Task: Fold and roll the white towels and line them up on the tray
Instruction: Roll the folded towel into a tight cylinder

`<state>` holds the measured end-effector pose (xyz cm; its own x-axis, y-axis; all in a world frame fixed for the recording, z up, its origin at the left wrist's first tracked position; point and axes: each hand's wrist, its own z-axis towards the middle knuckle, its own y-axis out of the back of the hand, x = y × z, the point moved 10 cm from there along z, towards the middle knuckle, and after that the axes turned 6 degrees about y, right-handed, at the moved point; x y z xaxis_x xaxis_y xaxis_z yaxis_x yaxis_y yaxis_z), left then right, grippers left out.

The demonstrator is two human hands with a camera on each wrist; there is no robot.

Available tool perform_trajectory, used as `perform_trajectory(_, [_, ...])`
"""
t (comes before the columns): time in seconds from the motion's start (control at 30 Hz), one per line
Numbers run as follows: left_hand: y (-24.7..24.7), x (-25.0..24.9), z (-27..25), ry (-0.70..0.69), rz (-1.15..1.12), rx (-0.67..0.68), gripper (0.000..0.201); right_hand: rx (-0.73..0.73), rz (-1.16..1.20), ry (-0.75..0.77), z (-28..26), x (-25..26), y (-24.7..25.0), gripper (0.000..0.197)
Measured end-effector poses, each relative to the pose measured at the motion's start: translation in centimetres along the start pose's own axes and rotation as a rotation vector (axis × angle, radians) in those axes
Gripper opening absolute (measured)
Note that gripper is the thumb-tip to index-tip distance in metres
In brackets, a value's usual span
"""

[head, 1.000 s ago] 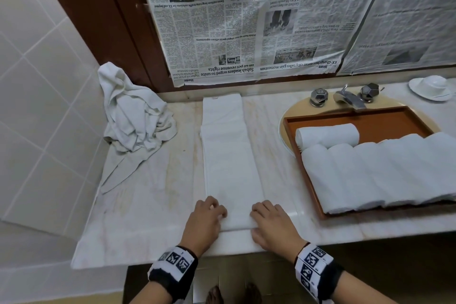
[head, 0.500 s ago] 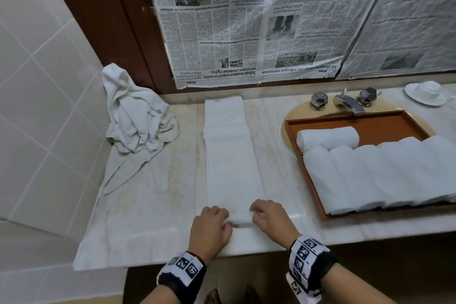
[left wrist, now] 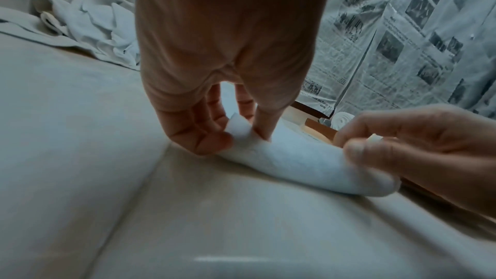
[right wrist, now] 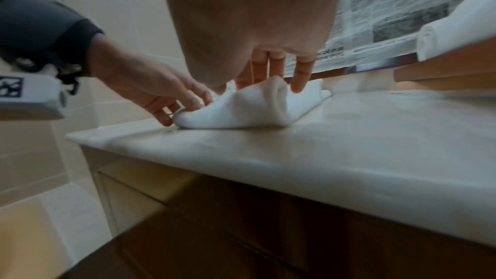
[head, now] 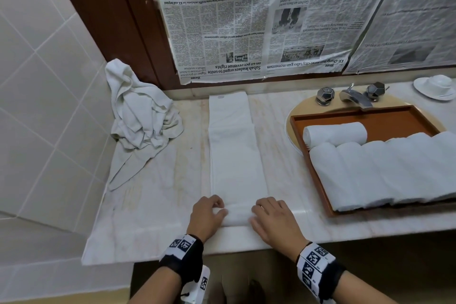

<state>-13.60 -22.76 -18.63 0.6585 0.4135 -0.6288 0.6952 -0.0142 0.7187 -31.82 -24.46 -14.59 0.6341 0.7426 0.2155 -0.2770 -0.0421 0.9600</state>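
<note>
A white towel (head: 234,155), folded into a long strip, lies on the marble counter running away from me. Its near end is turned into a small roll (head: 237,216) (left wrist: 303,162) (right wrist: 241,107). My left hand (head: 209,212) (left wrist: 228,133) pinches the roll's left end between thumb and fingers. My right hand (head: 269,215) (right wrist: 271,80) curls its fingers over the roll's right end. The brown tray (head: 328,200) at the right holds several rolled white towels (head: 370,173), with one more roll (head: 335,133) lying across behind them.
A heap of crumpled white towels (head: 140,116) lies in the back left corner against the tiled wall. A tap (head: 352,96) with two knobs stands behind the tray, and a white dish (head: 436,86) at the far right. Newspaper (head: 259,20) covers the wall behind.
Both hands took up the near end of the strip, which lay flat a second ago, and turned it away from me into a small roll.
</note>
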Motion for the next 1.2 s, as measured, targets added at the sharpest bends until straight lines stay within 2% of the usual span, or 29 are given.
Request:
perform_trajectory(0.07, [0.1, -0.2, -0.2, -0.022, 0.031, -0.047, 0.008, 0.077, 0.016, 0.002, -0.3, 0.0, -1.0, 0.02])
perform_trajectory(0.17, [0.2, -1.6, -1.3, -0.177, 0.222, -0.166, 0.007, 0.098, 0.209, -0.1, 0.0, -1.9, -2.1, 0.025])
perform_trajectory(0.23, [-0.7, -2.3, -2.1, -0.278, 0.264, -0.164, 0.019, 0.127, 0.319, -0.162, 0.6, -2.8, -2.5, 0.026])
perform_trajectory(0.3, [-1.2, -2.2, -2.8, -0.313, 0.256, -0.143, 0.036, 0.156, 0.363, -0.212, 1.3, -3.4, -2.5, 0.026])
perform_trajectory(0.4, [-1.4, -1.7, -2.9, -0.331, 0.32, -0.125, 0.04, 0.181, 0.417, -0.256, 1.9, -3.8, -2.5, 0.024])
perform_trajectory(0.5, [-0.9, -1.9, -2.2, -0.285, 0.304, -0.082, 0.031, 0.118, 0.401, -0.276, 1.6, -3.9, -2.2, 0.017])
perform_trajectory(0.63, [-0.3, -2.2, -1.1, -0.21, 0.33, -0.005, 0.026, 0.106, 0.103, -0.114, 0.7, -1.2, -1.4, 0.013])
perform_trajectory(0.7, [-0.1, -2.3, -0.8, -0.194, 0.334, 0.05, 0.026, 0.103, 0.062, -0.06, 0.2, -0.4, -1.1, 0.024])
perform_trajectory(0.8, [0.0, -1.8, -0.4, -0.188, 0.303, 0.147, 0.022, 0.169, 0.043, -0.032, -0.1, 0.0, -1.3, 0.029])
perform_trajectory(0.9, [0.2, -1.4, -0.6, -0.15, 0.194, 0.22, 0.032, 0.209, 0.205, -0.098, 0.2, -1.2, -1.7, 0.036])
perform_trajectory(1.0, [0.8, -1.6, -1.2, -0.146, 0.104, 0.153, 0.035, 0.25, 0.365, -0.194, 0.8, -2.3, -1.7, 0.041])
perform_trajectory(1.1, [0.9, -1.1, -1.3, -0.123, 0.079, 0.053, 0.022, 0.235, 0.426, -0.267, 1.0, -2.9, -1.4, 0.03])
perform_trajectory(1.2, [0.5, -0.1, -1.5, -0.069, 0.04, 0.008, 0.016, 0.196, 0.487, -0.319, 0.4, -3.1, -1.3, 0.018])
